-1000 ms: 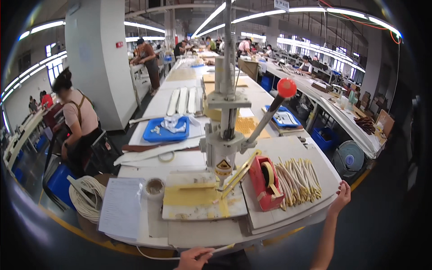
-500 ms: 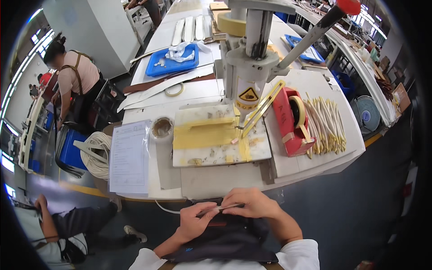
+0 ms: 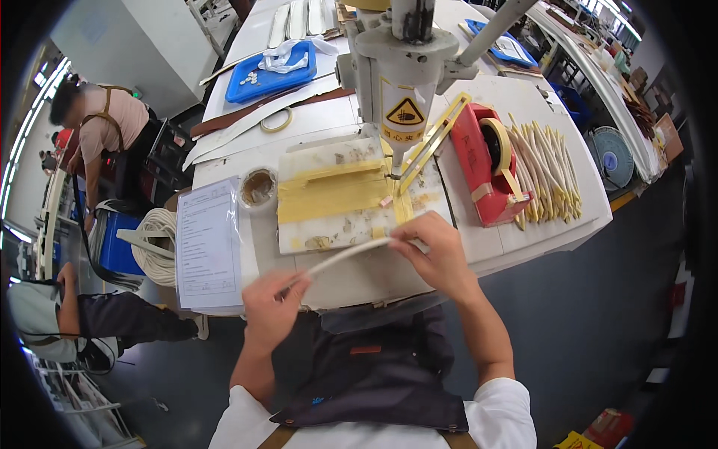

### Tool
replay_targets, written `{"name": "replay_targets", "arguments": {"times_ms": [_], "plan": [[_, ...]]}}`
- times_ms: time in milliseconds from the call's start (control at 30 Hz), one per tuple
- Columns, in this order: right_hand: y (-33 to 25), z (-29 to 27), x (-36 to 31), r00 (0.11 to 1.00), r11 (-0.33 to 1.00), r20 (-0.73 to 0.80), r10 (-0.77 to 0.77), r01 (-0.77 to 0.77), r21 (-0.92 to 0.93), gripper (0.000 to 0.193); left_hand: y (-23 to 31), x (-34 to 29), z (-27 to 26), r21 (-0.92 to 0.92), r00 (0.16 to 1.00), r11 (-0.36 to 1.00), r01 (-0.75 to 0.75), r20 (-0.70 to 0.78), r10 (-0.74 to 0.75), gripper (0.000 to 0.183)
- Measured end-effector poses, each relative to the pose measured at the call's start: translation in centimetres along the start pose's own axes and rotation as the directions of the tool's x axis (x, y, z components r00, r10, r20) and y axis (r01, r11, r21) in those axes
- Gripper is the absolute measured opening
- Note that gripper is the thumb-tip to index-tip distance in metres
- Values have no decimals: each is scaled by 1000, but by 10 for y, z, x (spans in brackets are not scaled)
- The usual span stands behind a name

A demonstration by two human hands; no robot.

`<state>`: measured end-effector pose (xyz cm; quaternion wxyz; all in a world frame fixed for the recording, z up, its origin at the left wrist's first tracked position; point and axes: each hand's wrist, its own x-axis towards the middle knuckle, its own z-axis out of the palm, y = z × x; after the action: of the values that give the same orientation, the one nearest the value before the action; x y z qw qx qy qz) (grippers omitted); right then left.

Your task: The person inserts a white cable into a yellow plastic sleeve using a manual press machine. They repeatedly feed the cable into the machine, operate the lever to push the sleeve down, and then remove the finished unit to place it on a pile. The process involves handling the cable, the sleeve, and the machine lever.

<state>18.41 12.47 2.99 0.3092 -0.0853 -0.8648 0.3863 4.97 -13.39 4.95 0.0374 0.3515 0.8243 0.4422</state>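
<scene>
A pale cord piece (image 3: 348, 255) stretches between my hands, just in front of the press's worn white base board (image 3: 329, 238). My left hand (image 3: 274, 301) is closed round its left part, with something dark and thin also showing at the fingers. The right hand (image 3: 434, 251) pinches the cord's other end near the board's front edge. Above the board stands a grey hand press (image 3: 404, 75) with a lever at its right. Yellow tape covers the board's middle, and a raised taped strip (image 3: 348, 179) runs across it.
Right of the press stand a red tape dispenser (image 3: 490, 202) and a pile of yellow-tipped cords (image 3: 547, 176). Left are a printed sheet (image 3: 208, 247), a tape roll (image 3: 258, 187) and a cord coil (image 3: 155, 243). A blue tray (image 3: 243, 88) lies farther back. People work at left.
Both hands have risen and moved forward from the apron to the table edge. They have spread apart, and the cord now shows stretched between them. The view has shifted.
</scene>
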Motion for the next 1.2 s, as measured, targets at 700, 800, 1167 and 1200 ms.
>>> {"name": "replay_targets", "arguments": {"times_ms": [700, 800, 1167, 1200], "plan": [[21, 33, 14, 993, 994, -46, 107, -107, -16, 18, -57, 4, -69, -130, 975, 966, 222, 3, -224, 14], [24, 32, 6, 978, 976, -2, 209, -208, 67, 12, -50, -8, -87, -32, 984, 985, 167, -54, -168, 18], [36, 27, -1, 960, 938, 13, 281, -277, 208, 6, -106, -78, -111, 218, 914, 889, 403, -136, -381, 25], [40, 28, -2, 972, 960, -9, 236, -231, 161, 6, -113, -86, -112, 167, 901, 890, 424, -176, -396, 23]]}}
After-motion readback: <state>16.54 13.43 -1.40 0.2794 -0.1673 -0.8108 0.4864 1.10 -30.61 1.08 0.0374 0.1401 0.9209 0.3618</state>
